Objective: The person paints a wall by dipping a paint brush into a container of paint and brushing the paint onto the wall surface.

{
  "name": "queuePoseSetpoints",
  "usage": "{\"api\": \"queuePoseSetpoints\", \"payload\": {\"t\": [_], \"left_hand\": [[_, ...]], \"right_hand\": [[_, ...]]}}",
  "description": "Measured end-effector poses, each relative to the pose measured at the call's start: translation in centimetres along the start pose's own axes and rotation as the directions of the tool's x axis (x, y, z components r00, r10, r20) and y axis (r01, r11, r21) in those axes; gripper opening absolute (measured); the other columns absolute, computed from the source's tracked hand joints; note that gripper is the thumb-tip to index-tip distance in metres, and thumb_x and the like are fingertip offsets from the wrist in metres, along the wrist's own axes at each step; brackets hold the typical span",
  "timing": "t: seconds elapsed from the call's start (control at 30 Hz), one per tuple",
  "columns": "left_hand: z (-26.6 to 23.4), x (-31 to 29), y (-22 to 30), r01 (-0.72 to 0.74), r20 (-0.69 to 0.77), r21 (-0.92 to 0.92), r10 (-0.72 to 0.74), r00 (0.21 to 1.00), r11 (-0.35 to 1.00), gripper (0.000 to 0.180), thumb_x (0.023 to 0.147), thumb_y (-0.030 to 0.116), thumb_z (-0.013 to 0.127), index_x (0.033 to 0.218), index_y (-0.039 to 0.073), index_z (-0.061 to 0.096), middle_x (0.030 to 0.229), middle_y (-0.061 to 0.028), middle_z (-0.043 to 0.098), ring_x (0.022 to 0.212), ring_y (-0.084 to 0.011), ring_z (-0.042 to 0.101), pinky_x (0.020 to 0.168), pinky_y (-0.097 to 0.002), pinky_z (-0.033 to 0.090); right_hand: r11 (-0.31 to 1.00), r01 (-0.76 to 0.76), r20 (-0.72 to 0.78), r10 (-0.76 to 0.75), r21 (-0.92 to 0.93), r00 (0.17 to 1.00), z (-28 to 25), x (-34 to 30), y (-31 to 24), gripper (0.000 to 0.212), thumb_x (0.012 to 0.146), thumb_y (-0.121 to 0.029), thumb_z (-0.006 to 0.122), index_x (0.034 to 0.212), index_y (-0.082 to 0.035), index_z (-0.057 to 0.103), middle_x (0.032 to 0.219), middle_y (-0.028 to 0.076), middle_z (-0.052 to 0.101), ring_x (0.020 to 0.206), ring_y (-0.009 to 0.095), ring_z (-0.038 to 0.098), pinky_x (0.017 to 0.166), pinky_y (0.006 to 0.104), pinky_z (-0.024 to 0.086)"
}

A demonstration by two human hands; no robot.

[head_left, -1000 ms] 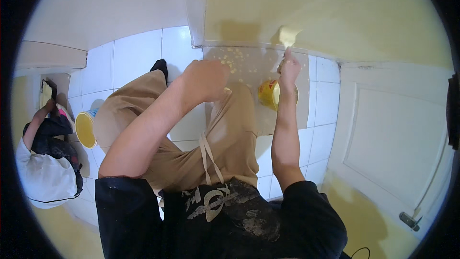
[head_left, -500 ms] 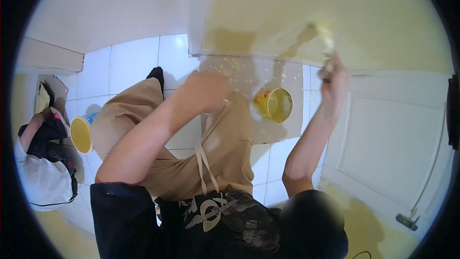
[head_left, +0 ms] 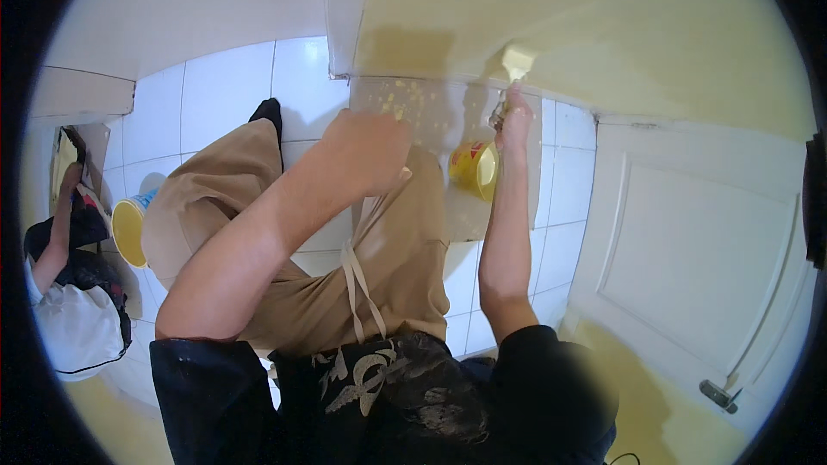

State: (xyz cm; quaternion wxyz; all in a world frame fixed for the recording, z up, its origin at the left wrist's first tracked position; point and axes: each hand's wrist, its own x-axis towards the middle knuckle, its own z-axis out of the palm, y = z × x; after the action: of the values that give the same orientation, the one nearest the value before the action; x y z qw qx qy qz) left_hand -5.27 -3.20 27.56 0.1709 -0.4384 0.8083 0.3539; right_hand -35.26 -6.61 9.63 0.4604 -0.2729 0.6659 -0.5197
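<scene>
My right hand [head_left: 514, 120] is closed around the handle of a paintbrush [head_left: 518, 63], whose wide head is coated in pale yellow paint. The bristles lie against the yellow wall [head_left: 603, 26], low down near the floor. Just under that wrist stands a yellow paint bucket [head_left: 465, 168] with red marks, partly hidden by my forearm. My left hand [head_left: 375, 148] rests bent over my raised knee; its fingers are mostly hidden, so their hold cannot be made out.
Paint-spattered cardboard [head_left: 413, 112] lies under the bucket on white tiles [head_left: 228, 77]. A white panelled door [head_left: 698, 241] is at right. Another bucket [head_left: 129, 232] stands left of my leg. Beyond it, a person [head_left: 77, 319] reaches toward a paint tray [head_left: 65, 159].
My right hand has moved left and somewhat nearer the bucket, bringing the paintbrush along the wall. My left hand stays at the knee. The other person's arm has shifted slightly.
</scene>
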Motion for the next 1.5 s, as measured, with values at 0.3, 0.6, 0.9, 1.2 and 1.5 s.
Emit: {"api": "queuePoseSetpoints", "payload": {"t": [0.3, 0.6, 0.9, 1.2, 1.5], "left_hand": [[0.8, -0.3, -1.0, 0.019, -0.047, -0.021, -0.02, 0.999, 1.0, 0.039, 0.086, 0.034, 0.074, 0.106, 0.001, 0.067, 0.103, -0.0196, 0.071, 0.101, -0.038, 0.069, 0.087, -0.0476, 0.055], [1.0, -0.1, -1.1, -0.033, -0.074, 0.019, 0.034, 0.997, 0.999, 0.045, 0.088, 0.037, 0.072, 0.112, 0.0, 0.061, 0.109, -0.0213, 0.068, 0.103, -0.0394, 0.068, 0.089, -0.0483, 0.054], [0.0, -0.1, -0.7, 0.002, -0.073, 0.029, 0.0, 0.997, 1.0, 0.047, 0.088, 0.038, 0.072, 0.113, 0.0, 0.061, 0.11, -0.0206, 0.068, 0.103, -0.04, 0.068, 0.09, -0.0483, 0.054], [0.6, -0.9, -1.2, -0.02, -0.1, 0.014, 0.021, 0.995, 1.0, 0.043, 0.088, 0.036, 0.072, 0.11, 0.0, 0.063, 0.107, -0.0208, 0.069, 0.101, -0.04, 0.068, 0.089, -0.0491, 0.054], [0.5, -0.7, -0.9, -0.014, -0.073, -0.016, 0.013, 0.997, 1.0, 0.041, 0.089, 0.032, 0.07, 0.113, -0.001, 0.061, 0.108, -0.0216, 0.067, 0.104, -0.0405, 0.066, 0.091, -0.0476, 0.053]], "right_hand": [[0.942, -0.148, -0.119, 0.117, -0.301, 0.986, -0.3, 0.2, -3.6, 0.038, 0.1, -0.037, 0.065, 0.074, -0.009, 0.058, 0.053, -0.001, 0.043, 0.043, 0.011, 0.038, 0.04, 0.0304, 0.024], [0.891, 0.42, -0.169, -0.393, 0.17, 0.904, -0.2, -9.5, -22.8, 0.028, 0.105, -0.033, 0.059, 0.095, -0.006, 0.057, 0.074, -0.001, 0.052, 0.055, 0.009, 0.039, 0.05, 0.027, 0.032], [0.963, 0.135, -0.074, -0.155, -0.233, 0.985, 2.9, -3.4, -1.8, 0.052, 0.104, -0.047, 0.055, 0.067, -0.011, 0.047, 0.059, -0.002, 0.042, 0.054, 0.01, 0.038, 0.048, 0.0311, 0.031], [0.922, -0.082, -0.132, 0.034, -0.379, 0.991, 0.2, -1.3, 1.0, 0.053, 0.103, -0.04, 0.058, 0.065, -0.003, 0.054, 0.058, 0.003, 0.047, 0.05, 0.017, 0.04, 0.049, 0.0384, 0.033], [0.917, 0.314, -0.15, -0.284, 0.248, 0.947, -1.1, -12.1, -17.6, 0.036, 0.104, -0.032, 0.057, 0.079, -0.006, 0.06, 0.06, -0.003, 0.041, 0.05, 0.009, 0.033, 0.049, 0.0268, 0.026]]}}
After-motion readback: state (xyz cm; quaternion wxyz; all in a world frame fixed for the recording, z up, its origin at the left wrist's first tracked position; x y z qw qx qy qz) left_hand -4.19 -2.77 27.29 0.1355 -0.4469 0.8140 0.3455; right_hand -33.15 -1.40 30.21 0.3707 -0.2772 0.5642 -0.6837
